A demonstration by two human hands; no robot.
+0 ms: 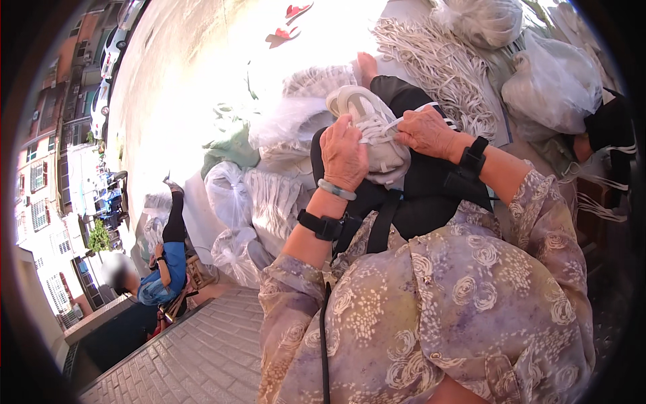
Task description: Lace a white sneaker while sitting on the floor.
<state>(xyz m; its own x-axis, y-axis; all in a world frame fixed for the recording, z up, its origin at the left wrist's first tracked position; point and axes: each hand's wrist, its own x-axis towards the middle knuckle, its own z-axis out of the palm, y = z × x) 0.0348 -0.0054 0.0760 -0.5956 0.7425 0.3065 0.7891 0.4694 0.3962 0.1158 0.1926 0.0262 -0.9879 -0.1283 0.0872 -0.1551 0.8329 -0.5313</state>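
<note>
Sunlit concrete ground (182, 81), clear plastic bags (232, 195) of white goods, heap of white laces (444, 67), red sandals (289, 20)

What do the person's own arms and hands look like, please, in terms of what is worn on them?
Both arms wear loose lilac sleeves with a pale rose print, ending above the wrists. The left hand has a black wristband and a pale bangle. The right hand has a black wristband. No gloves.

white sneaker (373, 131) | on lap, sole-side left | white lace (410, 118) partly threaded
</note>
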